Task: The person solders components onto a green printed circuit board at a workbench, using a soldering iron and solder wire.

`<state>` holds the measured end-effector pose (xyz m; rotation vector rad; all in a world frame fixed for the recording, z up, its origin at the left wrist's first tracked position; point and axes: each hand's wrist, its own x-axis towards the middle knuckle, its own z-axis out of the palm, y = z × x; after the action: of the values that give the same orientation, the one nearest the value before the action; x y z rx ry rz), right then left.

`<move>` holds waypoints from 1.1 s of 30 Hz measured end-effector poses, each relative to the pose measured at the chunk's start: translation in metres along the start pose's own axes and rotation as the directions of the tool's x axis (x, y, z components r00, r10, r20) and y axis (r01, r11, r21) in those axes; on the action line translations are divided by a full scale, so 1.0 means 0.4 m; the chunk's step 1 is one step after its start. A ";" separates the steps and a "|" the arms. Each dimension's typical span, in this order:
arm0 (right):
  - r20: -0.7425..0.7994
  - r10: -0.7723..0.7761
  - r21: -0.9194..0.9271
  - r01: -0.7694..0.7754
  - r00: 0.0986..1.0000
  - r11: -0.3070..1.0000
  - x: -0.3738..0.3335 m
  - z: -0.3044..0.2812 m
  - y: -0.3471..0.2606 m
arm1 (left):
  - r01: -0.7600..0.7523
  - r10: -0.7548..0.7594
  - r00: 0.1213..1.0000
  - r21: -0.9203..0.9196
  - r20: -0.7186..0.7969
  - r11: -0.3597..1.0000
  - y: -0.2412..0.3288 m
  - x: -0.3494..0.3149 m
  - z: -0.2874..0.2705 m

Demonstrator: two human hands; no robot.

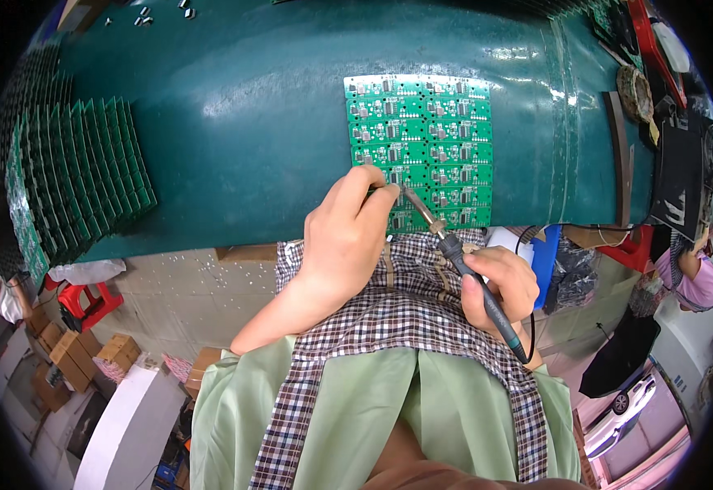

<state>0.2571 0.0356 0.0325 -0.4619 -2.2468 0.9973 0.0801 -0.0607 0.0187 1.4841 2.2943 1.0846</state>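
A green panel of circuit boards [460,131], divided into repeated small boards with mounted parts, lies flat at the near edge of the teal work mat [266,147]. My right hand [503,286] grips a soldering iron [453,247] by its dark handle, its tip pointing up and left at the panel's lower middle. Right beside that tip, my left hand [344,237] has thumb and forefinger pinched together over the panel's left part. Whatever sits between those fingertips is too small or hidden to make out. Whether the tip touches the board cannot be told.
Stacked green circuit panels [87,175] stand on the left of the table. Small metallic parts [146,16] lie at the far left. On the right are a dark strip [620,159] and a round tin-like object [635,92]. A person in pink [691,279] is at far right.
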 end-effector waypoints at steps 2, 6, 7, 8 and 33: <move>0.001 -0.017 0.014 0.017 1.000 1.000 -0.002 -0.014 0.003 | 0.028 -0.028 0.999 0.024 -0.022 0.999 0.003 -0.009 -0.007; -0.119 0.027 0.043 -0.022 0.992 0.999 -0.008 -0.023 -0.003 | 0.030 -0.035 0.988 -0.040 -0.147 0.999 -0.003 -0.010 -0.014; -0.165 0.046 0.028 -0.042 0.985 0.999 0.001 -0.013 -0.006 | 0.031 -0.037 0.988 -0.040 -0.147 0.999 -0.003 -0.011 -0.015; -0.164 0.046 0.029 -0.042 0.985 0.999 0.006 -0.013 -0.007 | 0.056 -0.067 0.990 -0.091 -0.121 0.994 -0.003 -0.013 -0.016; -0.029 -0.012 -0.052 0.010 1.000 0.999 0.000 -0.018 0.006 | -0.001 -0.009 0.997 -0.145 -0.070 0.989 -0.013 -0.031 -0.017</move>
<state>0.2621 0.0409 0.0343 -0.4828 -2.2515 0.9229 0.0788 -0.0758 0.0175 1.4070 2.2093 1.2924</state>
